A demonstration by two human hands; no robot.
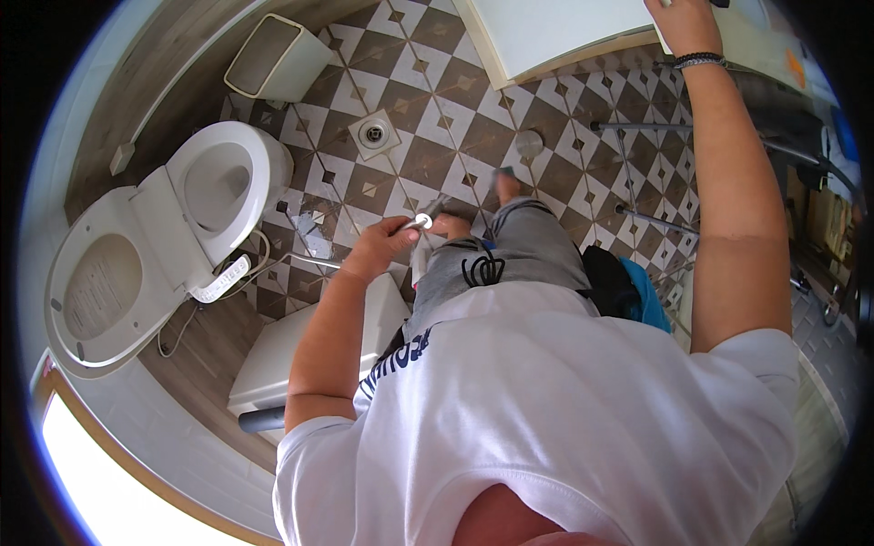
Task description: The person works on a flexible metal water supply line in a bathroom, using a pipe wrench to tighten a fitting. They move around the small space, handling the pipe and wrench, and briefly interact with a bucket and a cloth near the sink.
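- A silver cylindrical piece (433, 210) is sticking out past the fingertips of the left hand (378, 246), above the tiled floor (428, 164).
- The left hand is curling its thumb and fingers closed around this piece.
- The right hand (687, 29) is reaching far from the piece, beside a white panel (569, 36); the view's top edge is cutting it off, so its grip cannot be told.
- A floor drain (374, 135) is lying beyond the left hand.
- A toilet (266, 150) is standing open to the left.
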